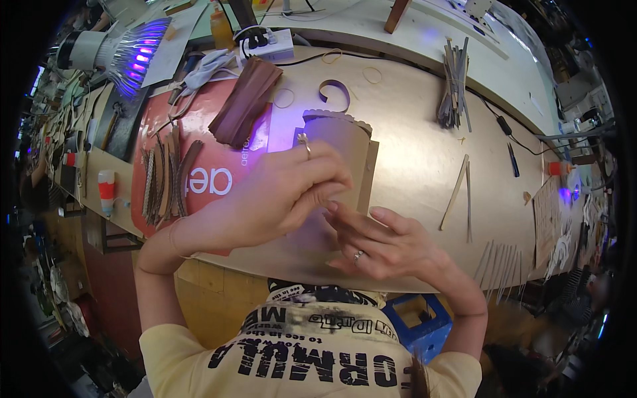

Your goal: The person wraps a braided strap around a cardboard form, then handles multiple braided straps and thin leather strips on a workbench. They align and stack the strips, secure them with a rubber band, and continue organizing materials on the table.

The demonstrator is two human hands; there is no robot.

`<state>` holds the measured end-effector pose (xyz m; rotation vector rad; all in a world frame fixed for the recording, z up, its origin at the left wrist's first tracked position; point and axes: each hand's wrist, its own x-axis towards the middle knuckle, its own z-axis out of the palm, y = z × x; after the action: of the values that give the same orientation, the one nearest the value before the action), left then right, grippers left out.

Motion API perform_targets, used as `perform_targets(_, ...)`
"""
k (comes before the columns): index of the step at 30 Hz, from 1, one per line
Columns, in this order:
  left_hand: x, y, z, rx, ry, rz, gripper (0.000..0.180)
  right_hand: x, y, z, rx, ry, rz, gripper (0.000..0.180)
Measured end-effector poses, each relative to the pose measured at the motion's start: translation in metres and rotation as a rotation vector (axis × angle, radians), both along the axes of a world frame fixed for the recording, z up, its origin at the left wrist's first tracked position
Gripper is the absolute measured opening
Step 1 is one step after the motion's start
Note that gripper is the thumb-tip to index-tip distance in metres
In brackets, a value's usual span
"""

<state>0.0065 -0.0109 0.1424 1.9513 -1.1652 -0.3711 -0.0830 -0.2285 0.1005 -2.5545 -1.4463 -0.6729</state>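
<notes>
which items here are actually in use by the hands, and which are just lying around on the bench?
In use:
- left hand, pressing the brown card piece with a scalloped top edge
- right hand, flat on that piece's lower part

Lying about:
- stack of brown sheets
- bundle of strips
- two loose wooden strips
- glue bottle
- lamp

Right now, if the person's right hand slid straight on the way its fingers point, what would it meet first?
The right hand points up-left; its fingertips already sit at the left hand, over the brown cardboard piece. It would probably meet the left hand's fingers first, though depth is unclear.
</notes>
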Motion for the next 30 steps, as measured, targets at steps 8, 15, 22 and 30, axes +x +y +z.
perform_targets(8,0.003,-0.011,0.007,0.084,0.109,-0.099,0.013,0.004,0.002,-0.013,0.023,0.079,0.097,0.016)
perform_targets(15,-0.006,-0.016,-0.008,0.112,-0.082,-0.066,0.015,0.003,0.008,-0.03,0.193,0.149,0.039,0.018)
perform_targets(22,-0.013,-0.013,-0.044,-0.073,-0.126,0.266,0.006,-0.001,0.007,-0.033,0.306,0.154,-0.084,0.021)
perform_targets(30,-0.025,0.001,-0.046,-0.297,-0.042,0.24,0.016,-0.011,-0.003,-0.04,0.441,0.22,-0.56,0.018)
